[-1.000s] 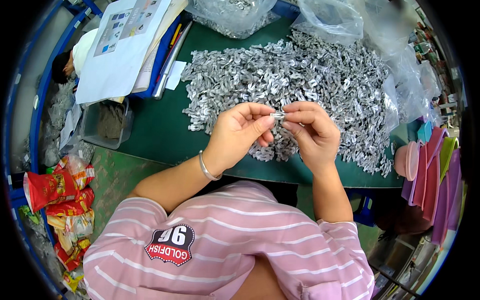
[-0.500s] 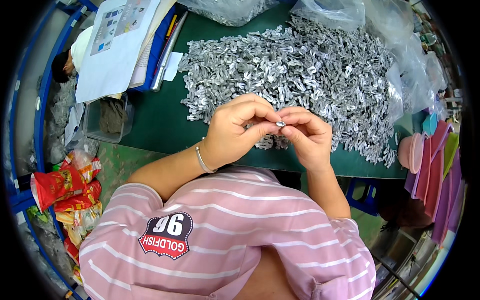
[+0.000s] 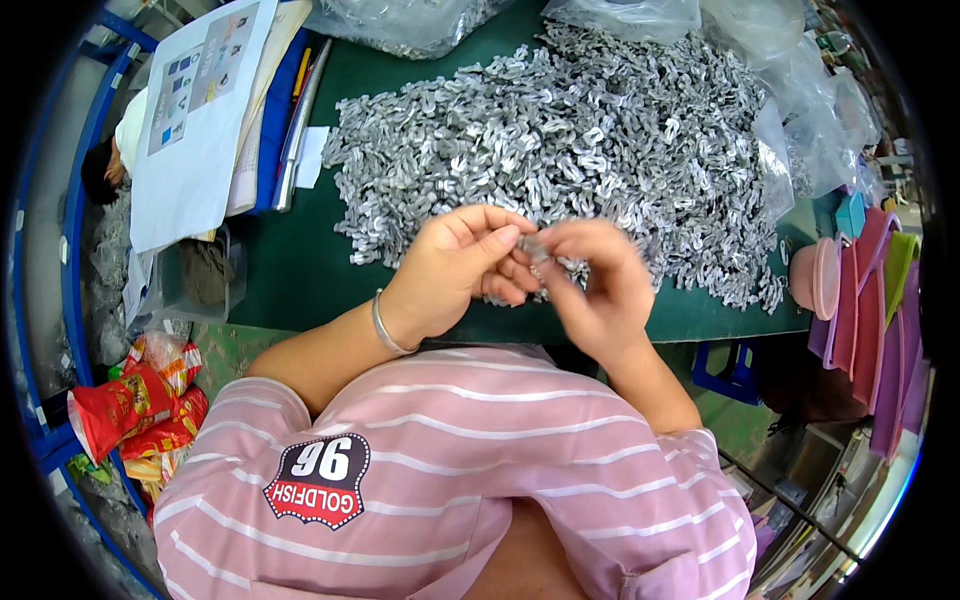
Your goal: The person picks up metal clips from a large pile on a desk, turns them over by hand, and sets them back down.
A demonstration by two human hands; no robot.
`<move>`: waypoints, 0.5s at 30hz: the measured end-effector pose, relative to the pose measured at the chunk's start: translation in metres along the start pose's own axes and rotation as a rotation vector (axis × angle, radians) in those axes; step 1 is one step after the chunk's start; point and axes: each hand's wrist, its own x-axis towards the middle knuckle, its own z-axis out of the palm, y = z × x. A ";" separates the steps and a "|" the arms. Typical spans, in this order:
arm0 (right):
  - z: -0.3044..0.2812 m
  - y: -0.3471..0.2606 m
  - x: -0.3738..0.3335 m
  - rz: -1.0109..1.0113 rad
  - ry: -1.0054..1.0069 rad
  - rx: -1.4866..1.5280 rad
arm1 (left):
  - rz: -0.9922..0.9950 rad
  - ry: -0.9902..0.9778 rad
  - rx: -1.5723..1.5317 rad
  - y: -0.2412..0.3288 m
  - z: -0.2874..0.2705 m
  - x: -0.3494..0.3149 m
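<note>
Just above the near edge of the table, my two hands meet in front of a wide heap of small silver-grey metal loops [image 3: 560, 140]. My left hand [image 3: 445, 265] has its thumb pressed to the index finger and the other fingers curled beneath. Between the fingertips of both hands is a small metal loop [image 3: 535, 248], smeared by motion. My right hand [image 3: 605, 285] is blurred too, its thumb and forefinger closed around the loop's right side. The exact contact of each fingertip is hard to make out.
A clear plastic bag [image 3: 410, 20] lies behind the heap. Papers [image 3: 200, 120] and a blue folder [image 3: 285, 90] are at left, above a clear plastic tub [image 3: 232, 270]. Pink bins [image 3: 815, 280] stand at right. Red packets [image 3: 125, 405] lie at lower left.
My left fingers have shifted from a fingertip pinch to a more curled grip. The right hand has moved slightly left and blurs. The whole view has shifted a little.
</note>
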 end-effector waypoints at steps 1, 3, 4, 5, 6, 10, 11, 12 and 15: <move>-0.001 -0.008 0.008 -0.080 -0.109 -0.024 | -0.128 -0.051 -0.171 0.002 -0.004 0.001; -0.002 -0.012 0.017 -0.225 -0.225 -0.060 | -0.280 -0.033 -0.313 0.002 -0.003 0.004; -0.005 -0.009 0.019 -0.228 -0.224 -0.063 | -0.278 -0.037 -0.311 0.002 -0.006 0.005; -0.011 -0.002 0.022 -0.220 -0.151 -0.255 | -0.296 -0.133 -0.356 0.002 -0.011 0.005; -0.015 0.006 0.026 -0.211 -0.077 -0.445 | -0.312 -0.229 -0.401 0.003 -0.014 0.005; -0.026 0.035 0.042 0.031 -0.030 -0.881 | -0.225 -0.134 -0.258 0.009 -0.006 0.005; -0.027 0.035 0.044 0.027 -0.030 -0.883 | -0.212 -0.117 -0.244 0.012 -0.005 0.006; -0.029 0.033 0.045 0.046 -0.059 -0.906 | -0.209 -0.120 -0.244 0.011 -0.006 0.007; -0.035 0.033 0.049 0.094 -0.119 -0.893 | -0.112 -0.129 -0.178 0.009 -0.009 0.006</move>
